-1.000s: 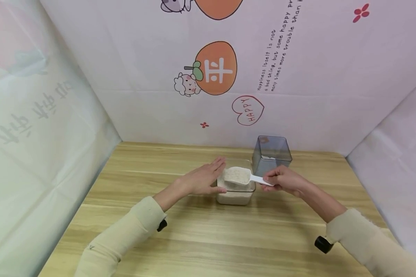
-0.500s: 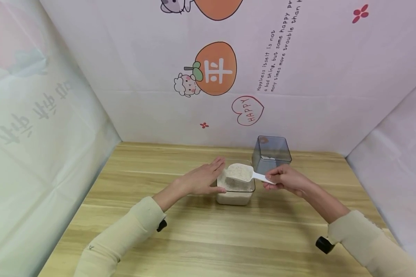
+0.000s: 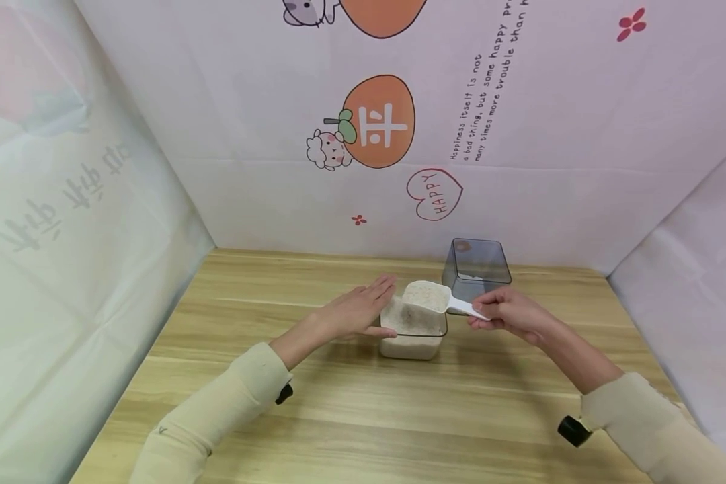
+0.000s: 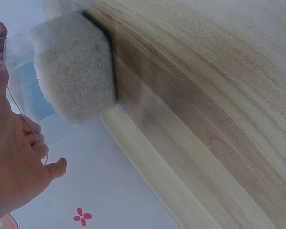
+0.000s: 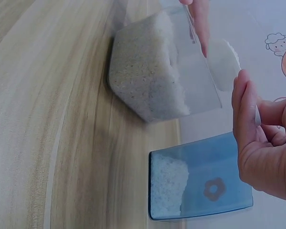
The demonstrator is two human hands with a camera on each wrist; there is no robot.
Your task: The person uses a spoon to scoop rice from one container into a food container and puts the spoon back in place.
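In the head view, a clear square container (image 3: 410, 347) of rice stands on the table. My left hand (image 3: 358, 313) rests along its left rim with the fingers fairly straight and the thumb apart. My right hand (image 3: 511, 314) pinches the handle of a white scoop (image 3: 464, 308). Heaped with rice, the scoop is held just above the container's opening. The right wrist view shows the right hand (image 5: 269, 138) beside the scoop's bowl (image 5: 223, 67), above the rim. Rice (image 4: 76, 71) fills much of the container in the left wrist view.
Behind and to the right stands a blue-grey transparent container (image 3: 458, 290) with some white grains at its bottom, seen side-on in the right wrist view. A printed white cloth (image 3: 266, 188) hangs behind the wooden table (image 3: 363, 417) and along both sides.
The scoop of rice has risen from inside the container and shifted toward the back right with my right hand. My left hand stays at the rim.
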